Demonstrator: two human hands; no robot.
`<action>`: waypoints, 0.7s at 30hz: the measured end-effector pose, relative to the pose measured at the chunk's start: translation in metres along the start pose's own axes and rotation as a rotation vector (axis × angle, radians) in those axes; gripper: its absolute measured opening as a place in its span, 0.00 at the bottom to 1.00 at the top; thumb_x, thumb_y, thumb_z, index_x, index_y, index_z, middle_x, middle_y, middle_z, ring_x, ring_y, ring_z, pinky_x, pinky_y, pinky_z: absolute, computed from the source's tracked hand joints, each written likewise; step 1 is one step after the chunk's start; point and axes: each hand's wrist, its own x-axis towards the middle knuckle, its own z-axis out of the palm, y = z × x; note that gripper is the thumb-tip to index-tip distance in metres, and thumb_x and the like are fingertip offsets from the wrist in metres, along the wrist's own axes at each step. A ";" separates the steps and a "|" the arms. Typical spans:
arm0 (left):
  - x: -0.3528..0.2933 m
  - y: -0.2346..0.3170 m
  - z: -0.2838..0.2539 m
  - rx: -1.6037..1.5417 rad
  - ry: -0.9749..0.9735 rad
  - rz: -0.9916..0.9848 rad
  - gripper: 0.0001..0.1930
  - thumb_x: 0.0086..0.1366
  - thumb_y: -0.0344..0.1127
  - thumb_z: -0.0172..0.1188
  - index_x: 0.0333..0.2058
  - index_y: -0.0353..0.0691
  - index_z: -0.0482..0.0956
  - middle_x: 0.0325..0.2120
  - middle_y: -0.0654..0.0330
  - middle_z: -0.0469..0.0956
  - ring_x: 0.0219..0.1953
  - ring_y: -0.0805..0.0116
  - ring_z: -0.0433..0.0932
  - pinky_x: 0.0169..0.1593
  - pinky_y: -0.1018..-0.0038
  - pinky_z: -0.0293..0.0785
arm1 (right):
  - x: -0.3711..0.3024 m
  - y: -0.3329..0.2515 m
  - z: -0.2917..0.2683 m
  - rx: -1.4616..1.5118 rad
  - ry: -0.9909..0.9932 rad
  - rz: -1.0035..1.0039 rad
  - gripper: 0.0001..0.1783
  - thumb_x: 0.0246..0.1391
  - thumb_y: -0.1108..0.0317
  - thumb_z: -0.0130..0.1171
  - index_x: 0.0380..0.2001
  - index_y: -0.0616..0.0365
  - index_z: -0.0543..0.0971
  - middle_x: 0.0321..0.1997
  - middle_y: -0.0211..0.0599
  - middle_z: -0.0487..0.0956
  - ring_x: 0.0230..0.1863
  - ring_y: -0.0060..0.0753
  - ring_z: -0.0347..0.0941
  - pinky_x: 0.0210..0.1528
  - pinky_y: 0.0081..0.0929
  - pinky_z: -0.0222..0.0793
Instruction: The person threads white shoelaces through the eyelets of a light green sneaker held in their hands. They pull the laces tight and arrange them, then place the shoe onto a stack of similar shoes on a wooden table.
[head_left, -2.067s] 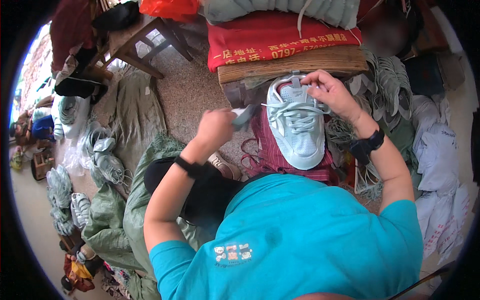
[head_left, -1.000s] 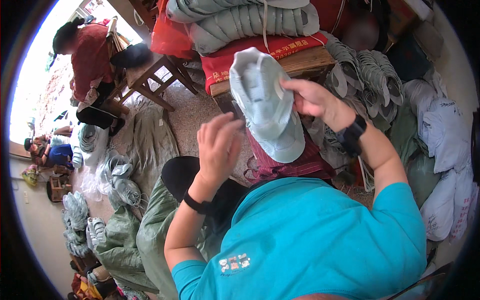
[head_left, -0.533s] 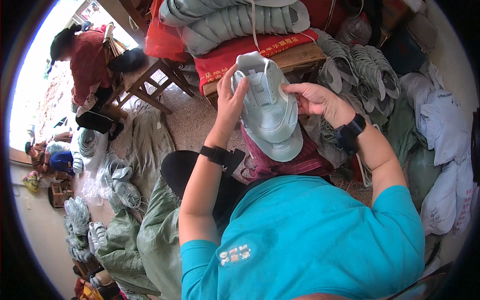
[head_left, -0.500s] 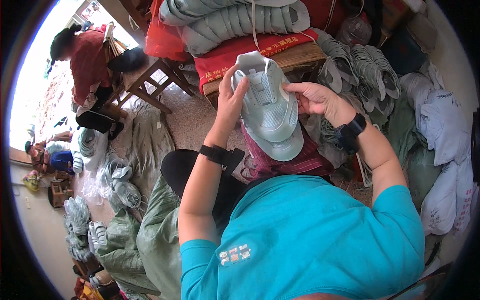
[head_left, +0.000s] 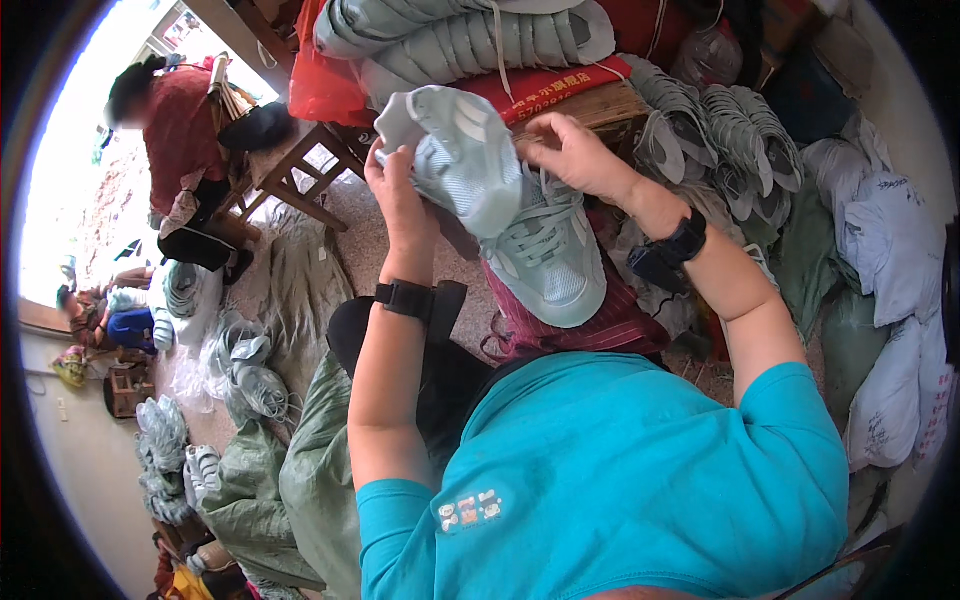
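A pale mint shoe upper (head_left: 468,165) is held tilted in front of me, above my lap. My left hand (head_left: 402,195) grips it by the heel side, thumb and fingers closed round the collar. At its right edge is my right hand (head_left: 578,158), with fingers curled and thumb drawn in; whatever is between the fingertips is too small to make out. Beneath the held upper, a second mint shoe upper (head_left: 550,265) with crisscrossed laces lies toe toward me on a dark red striped cloth (head_left: 630,315) over my lap.
Nested shoe uppers (head_left: 480,55) are stacked on a wooden bench (head_left: 605,105) ahead, with more bundles (head_left: 745,140) at the right. White sacks (head_left: 885,245) line the right side. Green sacking (head_left: 320,470) lies at my left. Another person (head_left: 185,130) sits by a wooden stool (head_left: 290,165).
The held upper has moved up and left and turned in my left hand, uncovering the laced upper below. My right hand has shifted up and left.
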 end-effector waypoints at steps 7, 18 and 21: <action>0.004 0.002 -0.022 -0.266 0.065 -0.172 0.25 0.62 0.45 0.42 0.53 0.36 0.69 0.48 0.54 0.77 0.47 0.58 0.77 0.54 0.63 0.72 | -0.006 -0.003 -0.001 0.613 -0.389 0.437 0.22 0.57 0.61 0.52 0.51 0.63 0.73 0.45 0.36 0.76 0.44 0.28 0.72 0.49 0.26 0.69; 0.021 0.019 -0.007 -0.309 0.057 -0.151 0.25 0.59 0.46 0.45 0.51 0.37 0.71 0.43 0.55 0.78 0.41 0.58 0.79 0.44 0.66 0.77 | -0.036 0.061 -0.024 1.394 -0.244 0.080 0.31 0.64 0.55 0.45 0.64 0.63 0.59 0.59 0.57 0.67 0.57 0.51 0.69 0.61 0.42 0.68; 0.018 0.025 -0.003 -0.331 0.025 -0.152 0.24 0.61 0.46 0.44 0.50 0.36 0.70 0.42 0.55 0.79 0.40 0.59 0.80 0.43 0.66 0.78 | -0.038 0.061 -0.027 1.704 -0.077 0.193 0.39 0.64 0.45 0.46 0.67 0.61 0.55 0.63 0.69 0.61 0.61 0.62 0.66 0.60 0.50 0.71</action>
